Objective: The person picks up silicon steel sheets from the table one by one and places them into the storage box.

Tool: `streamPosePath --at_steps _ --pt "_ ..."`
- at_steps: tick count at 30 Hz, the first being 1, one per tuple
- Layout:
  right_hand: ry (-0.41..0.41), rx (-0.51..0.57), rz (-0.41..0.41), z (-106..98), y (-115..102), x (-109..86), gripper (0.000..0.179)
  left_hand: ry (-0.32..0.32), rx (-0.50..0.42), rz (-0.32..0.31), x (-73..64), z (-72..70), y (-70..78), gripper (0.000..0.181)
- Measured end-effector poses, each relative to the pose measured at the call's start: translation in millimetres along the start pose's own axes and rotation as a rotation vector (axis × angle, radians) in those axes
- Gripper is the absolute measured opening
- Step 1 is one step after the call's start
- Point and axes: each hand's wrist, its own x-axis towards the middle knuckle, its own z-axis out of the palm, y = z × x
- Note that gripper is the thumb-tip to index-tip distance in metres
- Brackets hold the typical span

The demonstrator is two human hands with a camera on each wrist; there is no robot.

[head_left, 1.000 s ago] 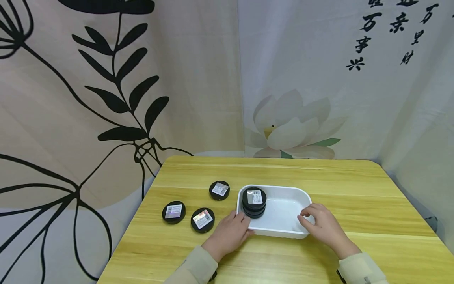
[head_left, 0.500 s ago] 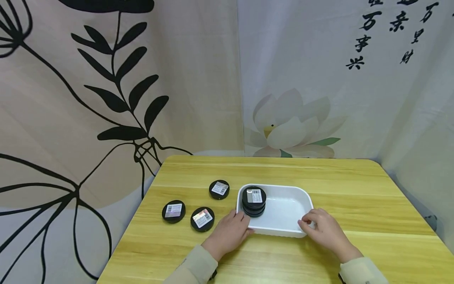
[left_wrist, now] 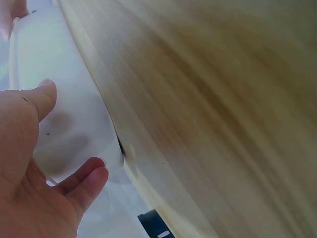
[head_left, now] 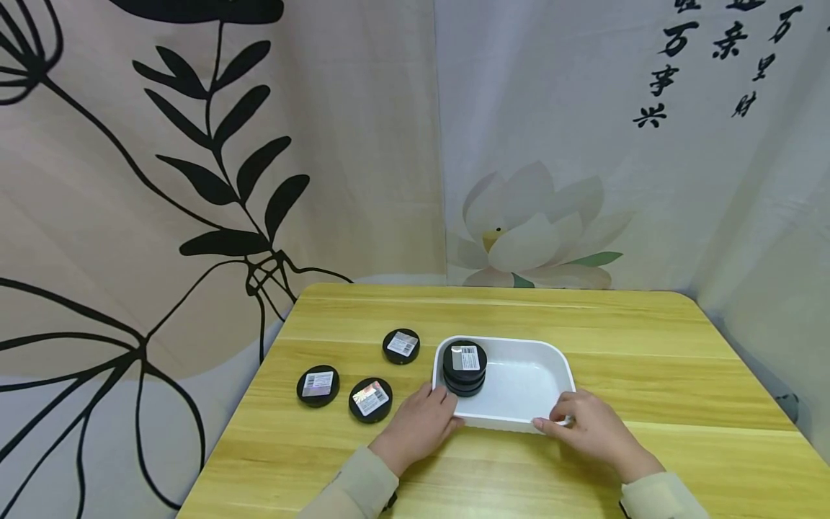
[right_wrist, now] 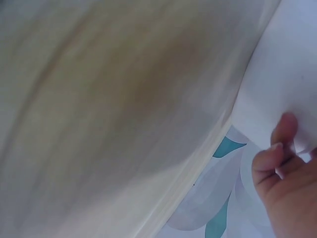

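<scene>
A white rectangular plastic tray (head_left: 525, 382) sits on the table, its near side between both hands. My left hand (head_left: 418, 425) holds the near left corner. In the left wrist view its thumb (left_wrist: 47, 94) lies against the long wall and its fingers (left_wrist: 89, 181) reach round the end. At the near right corner, my right hand (head_left: 593, 429) grips the tray, thumb along the front rim and fingers bent at the right end. Inside the tray, on the left, stands a stack of flat round black containers (head_left: 464, 364), the top one bearing a barcode label.
Three more flat black containers with white labels lie left of the tray: a far one (head_left: 400, 346), a left one (head_left: 318, 386) and a near one (head_left: 370, 400). The wooden table (head_left: 648, 360) ends at a printed curtain (head_left: 363, 144).
My right hand has moved slightly nearer the front, and its thumb has shifted left along the tray's front rim. The left hand, tray and containers look unmoved.
</scene>
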Motion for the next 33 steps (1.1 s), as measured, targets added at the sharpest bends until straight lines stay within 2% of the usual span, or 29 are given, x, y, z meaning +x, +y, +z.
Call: streamPosePath --at_steps 5,15,25,33 --pt "-0.001 -0.025 -0.109 0.9 3.7 -1.4 0.026 0.000 -0.003 0.001 0.4 0.0 0.1 0.032" --pt "-0.018 -0.040 -0.158 6.2 10.3 -2.0 0.017 -0.015 -0.008 0.000 -0.5 2.8 1.1 0.032" --pt "-0.052 -0.012 -0.165 8.2 8.9 0.6 0.020 -0.010 -0.016 -0.001 0.6 2.2 -0.5 0.031" --pt "-0.125 0.023 -0.077 5.8 3.2 3.3 0.023 -0.035 -0.028 -0.011 0.6 1.3 0.1 0.032"
